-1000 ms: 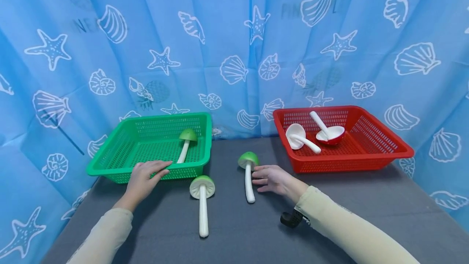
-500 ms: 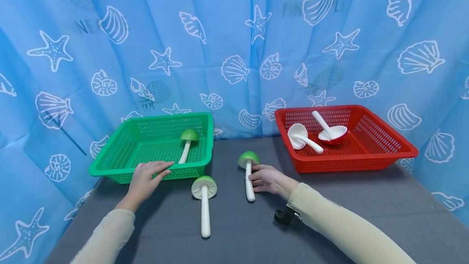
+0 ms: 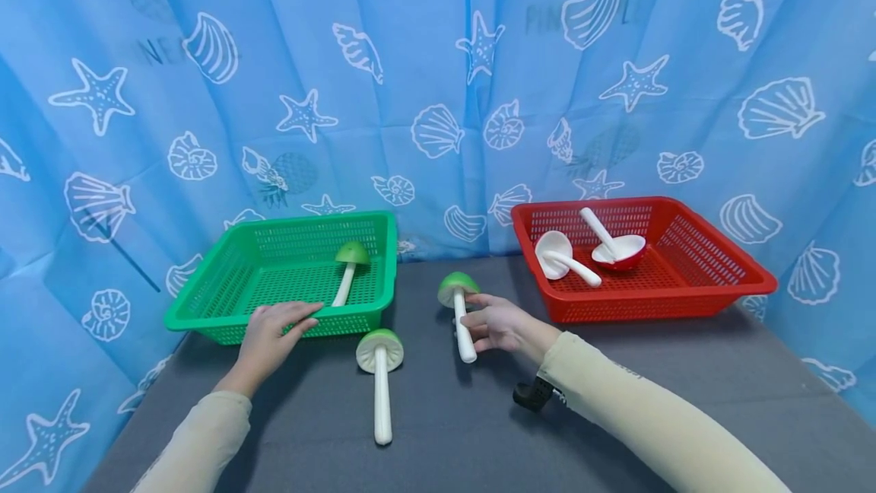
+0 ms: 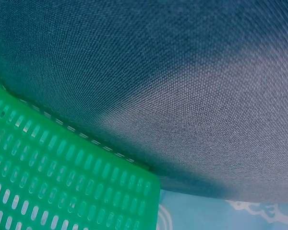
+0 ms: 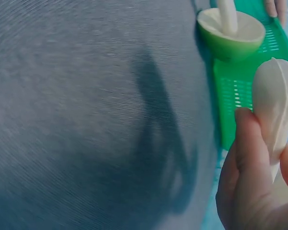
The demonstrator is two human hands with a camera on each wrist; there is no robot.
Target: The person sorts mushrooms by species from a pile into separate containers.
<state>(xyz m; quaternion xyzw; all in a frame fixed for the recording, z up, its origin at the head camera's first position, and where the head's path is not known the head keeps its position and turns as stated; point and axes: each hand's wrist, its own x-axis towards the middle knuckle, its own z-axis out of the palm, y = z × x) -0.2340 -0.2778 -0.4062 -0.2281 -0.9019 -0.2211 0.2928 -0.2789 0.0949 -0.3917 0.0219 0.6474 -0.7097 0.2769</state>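
Observation:
My right hand (image 3: 505, 326) pinches the white stem of a toy mushroom (image 3: 463, 337) with a green cap, its shadow on the cloth below. Close up in the right wrist view, thumb and fingers (image 5: 249, 153) grip the stem (image 5: 273, 105). My left hand (image 3: 274, 332) rests on the front rim of the green basket (image 3: 205, 318), its fingers over the edge. Another green-capped mushroom (image 3: 382, 402) lies on the cloth just right of that basket. A third mushroom (image 3: 347, 280) leans inside the basket. The left wrist view shows the basket's slotted side (image 4: 77, 167) but not the hand.
At the back right stands a red basket (image 3: 636, 304) holding two mushrooms (image 3: 619, 249) with white stems, one showing a red cap. Grey cloth (image 3: 534, 447) covers the table. A blue shell-print curtain (image 3: 438, 82) hangs right behind the baskets.
My right hand has moved left onto the mushroom's stem and gripped it, and the mushroom has lifted and shifted slightly. My left hand has stayed on the green basket's rim.

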